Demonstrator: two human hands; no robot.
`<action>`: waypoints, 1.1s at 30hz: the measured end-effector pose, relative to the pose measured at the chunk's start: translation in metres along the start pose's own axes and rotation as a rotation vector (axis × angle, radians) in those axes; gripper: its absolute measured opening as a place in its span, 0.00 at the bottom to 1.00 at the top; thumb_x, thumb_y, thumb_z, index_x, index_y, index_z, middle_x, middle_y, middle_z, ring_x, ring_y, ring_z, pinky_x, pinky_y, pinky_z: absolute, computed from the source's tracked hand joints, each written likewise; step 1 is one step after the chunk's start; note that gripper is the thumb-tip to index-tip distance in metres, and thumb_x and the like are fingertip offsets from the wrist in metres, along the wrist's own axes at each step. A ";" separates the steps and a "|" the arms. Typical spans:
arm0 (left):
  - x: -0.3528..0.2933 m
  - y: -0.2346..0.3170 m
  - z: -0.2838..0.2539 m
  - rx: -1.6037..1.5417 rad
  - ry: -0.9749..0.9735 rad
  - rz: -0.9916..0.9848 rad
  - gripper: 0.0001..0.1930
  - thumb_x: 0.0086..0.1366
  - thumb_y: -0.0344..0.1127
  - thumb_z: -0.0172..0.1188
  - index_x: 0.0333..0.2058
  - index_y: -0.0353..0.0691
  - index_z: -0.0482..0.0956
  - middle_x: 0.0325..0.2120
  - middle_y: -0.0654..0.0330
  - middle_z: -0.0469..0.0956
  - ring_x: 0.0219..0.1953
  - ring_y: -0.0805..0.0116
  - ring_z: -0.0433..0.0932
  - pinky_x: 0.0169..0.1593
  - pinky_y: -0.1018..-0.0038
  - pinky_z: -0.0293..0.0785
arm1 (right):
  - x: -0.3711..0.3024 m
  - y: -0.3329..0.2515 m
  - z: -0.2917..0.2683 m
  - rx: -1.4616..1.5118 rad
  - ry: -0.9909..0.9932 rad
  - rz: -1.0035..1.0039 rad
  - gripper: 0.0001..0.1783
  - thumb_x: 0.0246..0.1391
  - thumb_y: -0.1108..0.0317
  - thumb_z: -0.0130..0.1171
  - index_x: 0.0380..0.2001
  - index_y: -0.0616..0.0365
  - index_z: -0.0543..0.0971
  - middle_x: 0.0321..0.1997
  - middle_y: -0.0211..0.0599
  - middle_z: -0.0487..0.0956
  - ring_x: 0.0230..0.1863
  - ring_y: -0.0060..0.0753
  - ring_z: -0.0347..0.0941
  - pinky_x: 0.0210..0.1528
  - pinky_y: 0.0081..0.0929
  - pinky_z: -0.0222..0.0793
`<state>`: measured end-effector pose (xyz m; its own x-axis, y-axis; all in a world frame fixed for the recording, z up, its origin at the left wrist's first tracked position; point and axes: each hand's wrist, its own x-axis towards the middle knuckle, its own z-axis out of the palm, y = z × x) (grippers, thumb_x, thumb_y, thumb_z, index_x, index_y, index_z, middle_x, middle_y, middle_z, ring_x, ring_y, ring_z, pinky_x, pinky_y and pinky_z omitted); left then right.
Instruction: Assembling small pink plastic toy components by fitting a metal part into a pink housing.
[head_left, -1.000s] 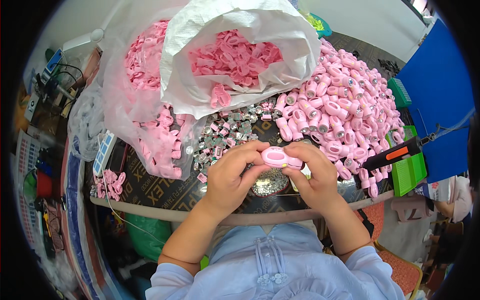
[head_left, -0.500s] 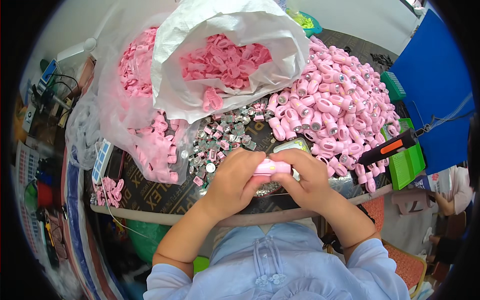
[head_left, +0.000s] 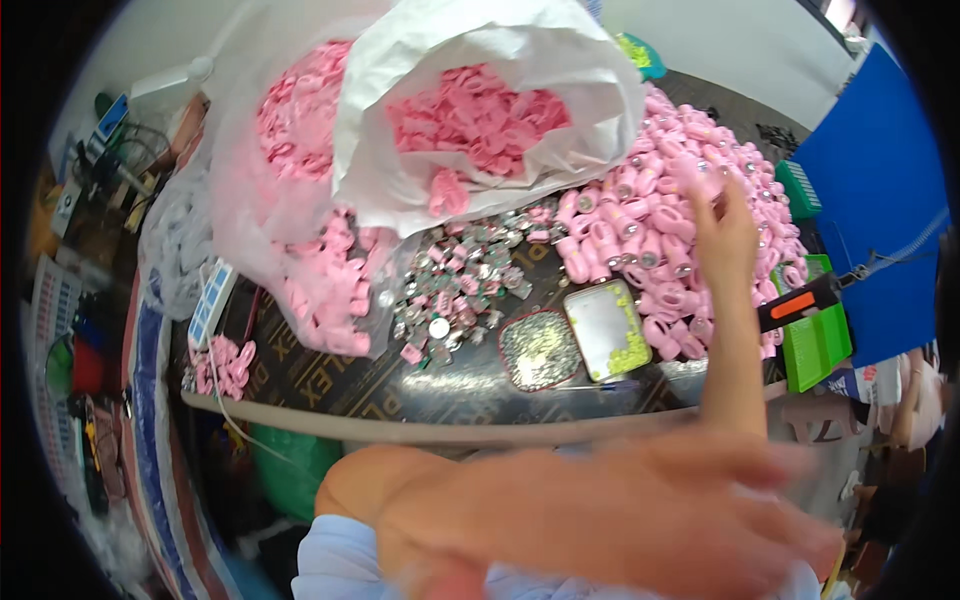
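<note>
Right hand (head_left: 722, 232) over heap of pink parts (head_left: 660, 225); left hand (head_left: 640, 520) blurred close to camera.

Right hand: raised above heap at right of dark surface (head_left: 330, 375), fingers loosely together, grip undeterminable; left hand: motion-blurred, spread, nothing seen in it; white bag of pink parts (head_left: 480, 110) at rear; small metal pieces (head_left: 450, 285) mid-surface; round tray (head_left: 540, 350) touching rectangular tin (head_left: 610, 328); orange-handled tool (head_left: 800, 302) at right.

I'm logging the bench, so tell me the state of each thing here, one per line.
Right hand: stretched out over the pile of pink parts, grip unclear.
Left hand: close to camera, blurred, empty as far as visible.
White bag: open, holding pink parts.
Round tin: open, full of small metal bits.
Rectangular tin: open, yellowish bits inside.
</note>
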<state>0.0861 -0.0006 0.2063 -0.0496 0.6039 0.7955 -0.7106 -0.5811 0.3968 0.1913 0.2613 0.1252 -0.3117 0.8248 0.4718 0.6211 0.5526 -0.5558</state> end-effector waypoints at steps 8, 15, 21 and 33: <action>-0.018 0.006 0.005 0.079 0.118 0.089 0.33 0.73 0.59 0.40 0.48 0.30 0.77 0.51 0.44 0.76 0.60 0.54 0.69 0.68 0.55 0.54 | -0.016 -0.007 0.013 0.012 0.058 -0.300 0.32 0.56 0.62 0.67 0.62 0.62 0.72 0.70 0.56 0.65 0.72 0.55 0.58 0.71 0.45 0.53; -0.027 -0.065 0.046 0.156 0.194 0.134 0.28 0.72 0.55 0.42 0.47 0.33 0.77 0.48 0.47 0.76 0.58 0.56 0.70 0.65 0.56 0.56 | -0.075 -0.032 0.020 0.256 -0.051 -0.395 0.26 0.51 0.73 0.67 0.56 0.59 0.78 0.67 0.48 0.71 0.68 0.48 0.65 0.69 0.41 0.59; -0.029 0.015 0.005 0.150 0.215 0.173 0.23 0.71 0.52 0.45 0.46 0.36 0.77 0.46 0.49 0.76 0.55 0.57 0.71 0.63 0.56 0.58 | -0.094 -0.033 0.031 0.333 -0.178 -0.391 0.25 0.49 0.75 0.68 0.54 0.57 0.79 0.65 0.45 0.73 0.67 0.49 0.66 0.68 0.42 0.59; -0.045 0.006 0.018 0.137 0.292 0.254 0.15 0.70 0.45 0.49 0.44 0.42 0.77 0.42 0.54 0.76 0.51 0.61 0.72 0.60 0.58 0.61 | -0.103 -0.045 0.041 0.448 -0.278 -0.402 0.21 0.46 0.76 0.68 0.47 0.59 0.82 0.60 0.48 0.76 0.64 0.51 0.70 0.65 0.42 0.64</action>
<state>0.0967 -0.0404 0.1810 -0.4228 0.5500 0.7202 -0.5512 -0.7869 0.2774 0.1658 0.1563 0.0739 -0.6678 0.5113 0.5409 0.0775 0.7705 -0.6327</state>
